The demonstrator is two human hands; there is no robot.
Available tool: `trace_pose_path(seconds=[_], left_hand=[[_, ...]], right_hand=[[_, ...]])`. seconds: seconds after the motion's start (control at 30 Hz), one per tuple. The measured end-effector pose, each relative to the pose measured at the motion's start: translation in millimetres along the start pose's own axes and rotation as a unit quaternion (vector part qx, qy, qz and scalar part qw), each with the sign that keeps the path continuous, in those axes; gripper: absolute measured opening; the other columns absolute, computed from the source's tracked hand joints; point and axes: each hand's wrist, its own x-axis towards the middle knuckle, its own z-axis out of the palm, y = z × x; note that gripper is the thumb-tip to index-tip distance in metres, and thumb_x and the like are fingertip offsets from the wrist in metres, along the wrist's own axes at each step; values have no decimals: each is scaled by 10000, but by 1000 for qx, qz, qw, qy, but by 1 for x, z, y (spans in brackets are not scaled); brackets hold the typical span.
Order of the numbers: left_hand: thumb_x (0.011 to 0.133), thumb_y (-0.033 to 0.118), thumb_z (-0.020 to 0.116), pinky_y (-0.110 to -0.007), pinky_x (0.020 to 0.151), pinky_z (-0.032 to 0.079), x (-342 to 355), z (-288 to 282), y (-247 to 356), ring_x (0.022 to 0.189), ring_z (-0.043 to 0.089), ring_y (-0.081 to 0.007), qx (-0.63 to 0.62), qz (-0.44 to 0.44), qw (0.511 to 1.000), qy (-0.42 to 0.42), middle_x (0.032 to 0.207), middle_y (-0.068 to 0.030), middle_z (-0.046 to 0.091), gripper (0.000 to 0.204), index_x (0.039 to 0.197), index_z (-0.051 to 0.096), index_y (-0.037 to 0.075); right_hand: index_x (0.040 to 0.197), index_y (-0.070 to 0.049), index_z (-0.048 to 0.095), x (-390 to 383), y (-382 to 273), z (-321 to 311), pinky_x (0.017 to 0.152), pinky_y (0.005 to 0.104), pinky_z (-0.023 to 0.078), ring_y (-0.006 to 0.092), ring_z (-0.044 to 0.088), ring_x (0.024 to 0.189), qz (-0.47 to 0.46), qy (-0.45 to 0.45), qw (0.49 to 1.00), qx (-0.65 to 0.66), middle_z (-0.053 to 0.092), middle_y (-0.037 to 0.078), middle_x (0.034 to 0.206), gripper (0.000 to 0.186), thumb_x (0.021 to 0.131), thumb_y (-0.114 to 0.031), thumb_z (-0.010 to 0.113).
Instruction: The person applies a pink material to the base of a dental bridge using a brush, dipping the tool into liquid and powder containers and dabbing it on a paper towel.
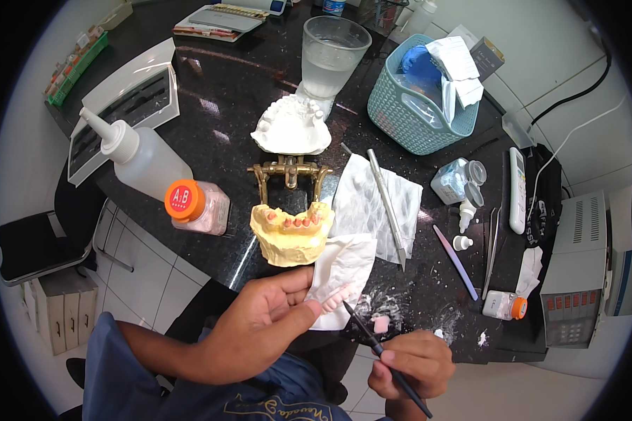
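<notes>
My left hand (253, 326) pinches a folded white tissue (345, 256) with a short row of whitish-pink artificial teeth (336, 300) on it. In my right hand (418, 361) is a slim black brush (379, 347), its fine dark tip at the right end of the teeth. Just beyond my left hand stands a yellow dental cast (291, 238) with several reddish tooth stumps. A brass articulator (291, 172) joins it to a white plaster cast (291, 130) tipped back behind it. The fingers of my left hand behind the tissue are partly hidden.
On the left stand a squeeze bottle (144, 158) and an orange-capped jar (203, 207). Behind are a glass of water (333, 56) and a teal basket (421, 116). A metal spatula (386, 200), tweezers (491, 252) and small bottles (460, 182) lie right. White powder surrounds a pink block (380, 324).
</notes>
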Motion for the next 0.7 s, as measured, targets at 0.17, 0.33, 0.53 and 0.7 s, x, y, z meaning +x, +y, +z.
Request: trace_pose_path(seconds=[0.17,0.33,0.53,0.7], left_hand=[[989,16,440,-265,985,439,0,1,4,1121,549,-109,11,-12,1000,-1,1246,-108,571,387,1358,416,-98],[991,18,439,-259,978,442,-1,1,3,1116,549,-105,8,-7,1000,-5,1242,-103,572,382,1355,419,-96],[992,20,440,-263,984,444,0,0,1,1126,549,-110,15,-2,1000,-6,1244,-106,573,378,1351,422,-96],[991,17,442,-270,988,446,0,1,1,1130,552,-118,18,-1,1000,-5,1247,-111,572,378,1350,422,-96]], right_hand=[[899,-50,666,1,-1,0,485,262,519,180,655,568,1,-6,1000,-3,672,63,709,275,664,-30,806],[898,-56,669,-1,-1,-2,479,258,512,177,651,566,6,-10,1000,-5,672,60,709,275,661,-32,806],[901,-64,674,1,-2,-1,482,252,504,175,649,567,6,-14,1000,-9,673,58,715,279,658,-32,808],[904,-66,677,0,-2,-2,484,250,502,174,650,572,7,-22,1000,-12,674,58,724,283,657,-33,812]])
